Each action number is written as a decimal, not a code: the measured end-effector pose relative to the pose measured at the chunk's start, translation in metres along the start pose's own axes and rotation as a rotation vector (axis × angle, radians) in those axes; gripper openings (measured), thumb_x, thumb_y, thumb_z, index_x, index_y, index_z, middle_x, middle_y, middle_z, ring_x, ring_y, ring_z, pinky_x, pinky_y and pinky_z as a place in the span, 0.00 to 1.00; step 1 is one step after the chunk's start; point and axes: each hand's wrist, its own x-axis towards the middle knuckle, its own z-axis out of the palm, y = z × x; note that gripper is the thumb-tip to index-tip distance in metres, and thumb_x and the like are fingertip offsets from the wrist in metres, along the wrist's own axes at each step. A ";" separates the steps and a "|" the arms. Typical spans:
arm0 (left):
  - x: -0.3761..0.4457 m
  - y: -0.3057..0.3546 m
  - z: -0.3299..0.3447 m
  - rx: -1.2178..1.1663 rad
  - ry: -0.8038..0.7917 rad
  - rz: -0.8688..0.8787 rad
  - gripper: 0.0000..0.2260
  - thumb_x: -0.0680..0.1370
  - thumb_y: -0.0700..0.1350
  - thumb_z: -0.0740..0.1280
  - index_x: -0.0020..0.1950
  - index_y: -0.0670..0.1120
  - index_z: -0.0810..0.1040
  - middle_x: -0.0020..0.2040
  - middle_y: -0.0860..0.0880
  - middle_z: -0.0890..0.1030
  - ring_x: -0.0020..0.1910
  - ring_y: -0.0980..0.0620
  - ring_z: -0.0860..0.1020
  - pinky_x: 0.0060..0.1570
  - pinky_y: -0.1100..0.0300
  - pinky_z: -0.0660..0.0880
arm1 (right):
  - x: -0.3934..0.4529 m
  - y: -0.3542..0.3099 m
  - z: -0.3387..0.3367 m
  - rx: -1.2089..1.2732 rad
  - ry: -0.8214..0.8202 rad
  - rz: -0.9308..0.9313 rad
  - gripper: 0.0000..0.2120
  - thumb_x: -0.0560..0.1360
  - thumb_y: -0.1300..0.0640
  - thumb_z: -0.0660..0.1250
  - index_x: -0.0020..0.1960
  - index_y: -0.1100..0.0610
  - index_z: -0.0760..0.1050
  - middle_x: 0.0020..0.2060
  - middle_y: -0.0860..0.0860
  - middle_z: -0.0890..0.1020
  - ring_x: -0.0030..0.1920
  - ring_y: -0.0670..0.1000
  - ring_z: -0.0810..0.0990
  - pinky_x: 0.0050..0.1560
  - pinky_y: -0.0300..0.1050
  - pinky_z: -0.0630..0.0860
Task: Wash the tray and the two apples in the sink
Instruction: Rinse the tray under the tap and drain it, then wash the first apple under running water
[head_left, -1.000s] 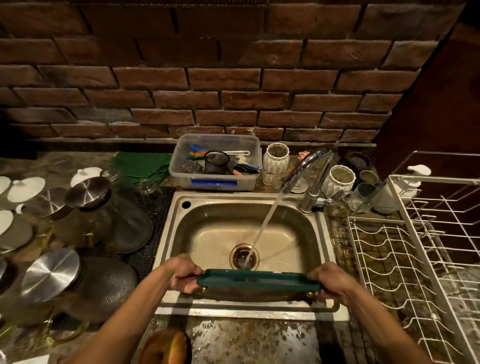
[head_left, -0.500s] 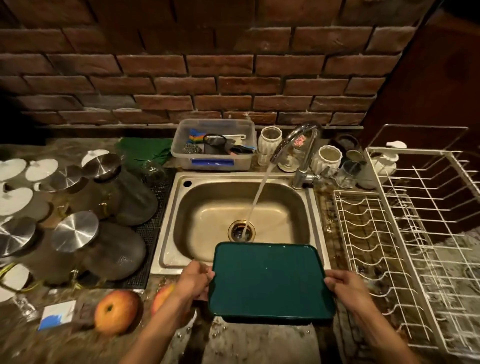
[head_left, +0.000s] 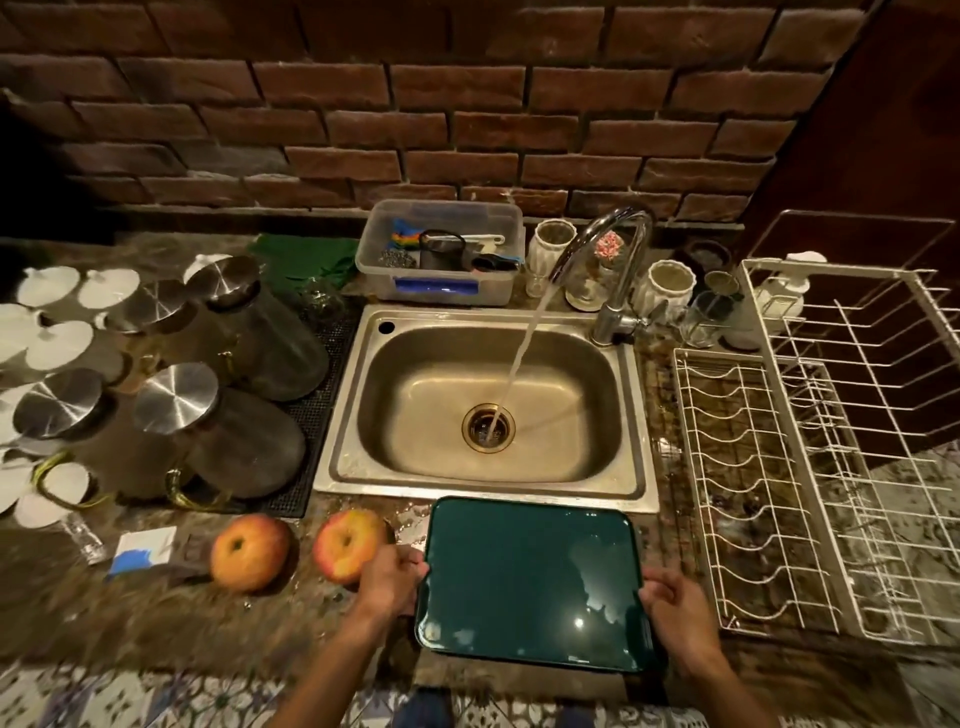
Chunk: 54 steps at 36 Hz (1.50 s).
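Green tray (head_left: 530, 577) held flat over the surface in front of the sink (head_left: 483, 478), edges pinched by left hand (head_left: 387, 579) and right hand (head_left: 675, 603) fingers, two apples (head_left: 249, 553) (head_left: 345, 545) left beside it, water run from the tap (head_left: 613, 260).

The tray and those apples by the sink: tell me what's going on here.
A person holds the green tray flat by its two short edges, left hand on one, right hand on the other. It sits over the counter just in front of the sink, and its surface looks wet. The tap runs straight into the drain, washing nothing. The two apples lie on the counter left of the tray, outside the sink.
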 end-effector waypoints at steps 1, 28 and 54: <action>0.001 -0.002 0.001 -0.007 -0.003 -0.008 0.07 0.81 0.33 0.64 0.44 0.41 0.75 0.30 0.48 0.73 0.27 0.52 0.72 0.28 0.61 0.74 | 0.001 0.004 0.001 0.001 -0.002 0.014 0.14 0.79 0.71 0.64 0.62 0.64 0.78 0.56 0.62 0.82 0.58 0.60 0.80 0.61 0.52 0.76; -0.007 -0.031 -0.021 0.055 0.001 0.125 0.05 0.81 0.44 0.68 0.47 0.46 0.83 0.35 0.50 0.83 0.33 0.54 0.78 0.33 0.61 0.75 | 0.004 -0.020 -0.001 -0.139 -0.056 -0.023 0.16 0.78 0.64 0.70 0.65 0.62 0.77 0.52 0.57 0.83 0.51 0.55 0.80 0.53 0.51 0.77; 0.002 -0.041 -0.098 -0.696 -0.043 -0.071 0.19 0.77 0.44 0.73 0.64 0.58 0.71 0.60 0.50 0.79 0.53 0.44 0.83 0.41 0.47 0.83 | -0.051 -0.187 0.236 -0.605 -1.005 -0.431 0.31 0.75 0.48 0.75 0.75 0.52 0.70 0.67 0.56 0.75 0.66 0.55 0.77 0.67 0.50 0.77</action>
